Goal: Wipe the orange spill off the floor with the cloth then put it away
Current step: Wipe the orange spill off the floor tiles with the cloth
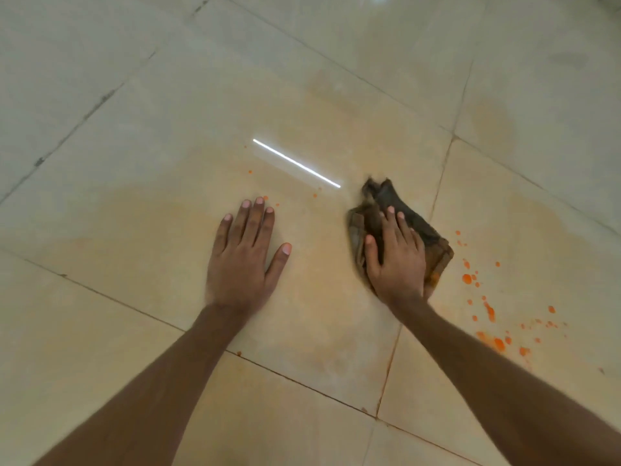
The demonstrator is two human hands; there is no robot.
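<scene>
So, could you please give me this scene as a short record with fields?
left hand: flat on the floor, fingers straight, holding nothing
right hand: pressing flat on the cloth
cloth: dark, crumpled, orange-stained
spill remaining: orange drops right of the cloth; small drops near the left hand
floor: pale tiles, faint orange smears

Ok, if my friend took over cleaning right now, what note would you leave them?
Left hand: flat on the floor, holding nothing.
Right hand: pressing the cloth flat on the floor.
Done: around the hands only a faint orange film shows.
Left: bright orange drops right of the cloth, a few specks near the left fingertips, the film, then put the cloth away.
</scene>
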